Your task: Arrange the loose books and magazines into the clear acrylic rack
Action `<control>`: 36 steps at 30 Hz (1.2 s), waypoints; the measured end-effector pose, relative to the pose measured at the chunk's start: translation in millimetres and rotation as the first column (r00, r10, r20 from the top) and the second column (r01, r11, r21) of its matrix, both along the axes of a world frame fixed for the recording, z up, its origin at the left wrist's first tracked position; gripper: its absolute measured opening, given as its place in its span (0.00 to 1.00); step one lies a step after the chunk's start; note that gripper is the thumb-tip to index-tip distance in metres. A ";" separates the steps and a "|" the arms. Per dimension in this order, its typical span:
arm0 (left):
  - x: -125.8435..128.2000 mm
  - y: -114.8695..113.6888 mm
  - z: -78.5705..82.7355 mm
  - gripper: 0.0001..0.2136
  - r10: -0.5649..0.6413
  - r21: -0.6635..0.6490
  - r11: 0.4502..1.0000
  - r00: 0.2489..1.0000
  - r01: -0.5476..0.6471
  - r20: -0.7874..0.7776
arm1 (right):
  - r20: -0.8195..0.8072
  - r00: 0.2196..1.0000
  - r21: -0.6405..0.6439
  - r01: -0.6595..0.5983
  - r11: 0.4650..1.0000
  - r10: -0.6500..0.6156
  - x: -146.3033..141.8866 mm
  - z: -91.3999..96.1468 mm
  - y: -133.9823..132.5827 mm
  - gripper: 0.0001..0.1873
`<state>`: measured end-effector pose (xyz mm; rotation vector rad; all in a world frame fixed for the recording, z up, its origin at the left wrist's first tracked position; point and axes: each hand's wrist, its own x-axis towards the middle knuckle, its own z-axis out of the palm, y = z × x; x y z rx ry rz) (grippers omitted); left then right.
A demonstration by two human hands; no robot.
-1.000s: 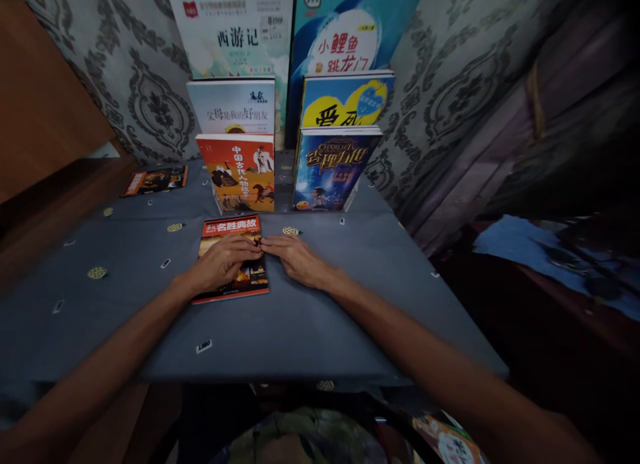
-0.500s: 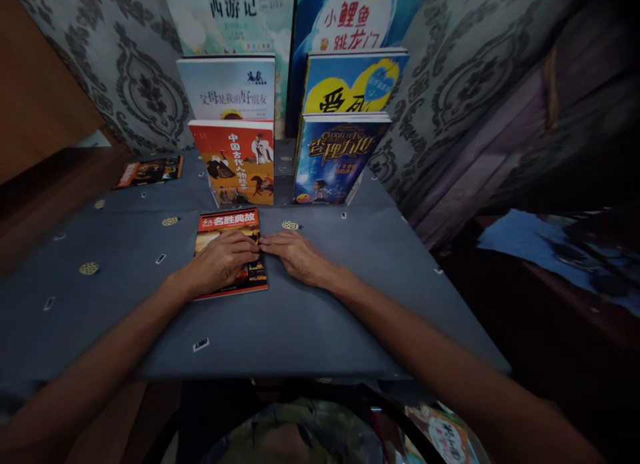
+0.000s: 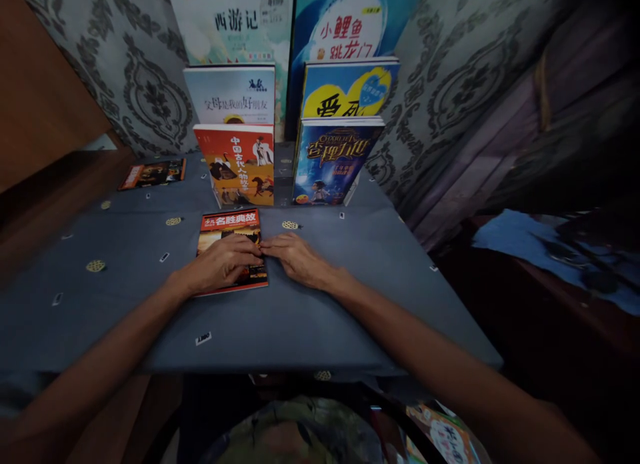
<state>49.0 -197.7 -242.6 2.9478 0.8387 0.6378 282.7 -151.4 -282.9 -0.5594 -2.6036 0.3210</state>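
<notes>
A thin book (image 3: 230, 220) with a red title band and a dark picture cover lies flat on the blue-grey tablecloth, partly hidden by my hands. My left hand (image 3: 223, 261) rests across its cover, fingers extended and slightly bent towards the right edge. From the right, my right hand (image 3: 297, 257) reaches that same edge with its fingertips pressed together there. The fingertips of both hands nearly meet. Whether the cover is lifted between them is too small to tell.
Behind the book, a red book (image 3: 240, 164) and a blue book (image 3: 330, 161) stand at the front of two tiered rows. A dark-covered book (image 3: 153, 173) lies at the back left. Patterned curtain hangs behind. Blue cloth (image 3: 530, 254) lies off the table to the right.
The view has shifted slightly, showing more of the rear books. My left hand stays on the cover, and my right fingertips stay at the edge with barely any movement.
</notes>
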 end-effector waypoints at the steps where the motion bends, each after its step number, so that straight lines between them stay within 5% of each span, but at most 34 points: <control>1: -0.1 -0.4 0.0 0.16 -0.001 -0.013 1.000 1.000 0.001 -0.001 | 0.000 1.000 -0.001 0.003 1.000 -0.003 0.3 1.5 -1.8 0.24; 20: -1.9 1.1 3.9 0.18 0.082 -0.027 0.996 0.986 -0.087 -0.143 | -0.116 0.990 -0.215 0.051 0.975 -0.078 -5.1 6.5 -11.3 0.30; 28: -4.6 6.1 1.9 0.19 0.245 0.032 0.969 0.948 -0.244 -0.205 | -0.094 0.996 -0.253 -0.015 0.967 -0.009 -20.8 -3.4 22.7 0.39; 36: -7.0 9.5 -6.0 0.20 0.251 0.064 0.968 0.953 -0.244 -0.171 | -0.136 0.986 -0.194 0.073 0.978 -0.101 -13.9 -6.6 8.5 0.30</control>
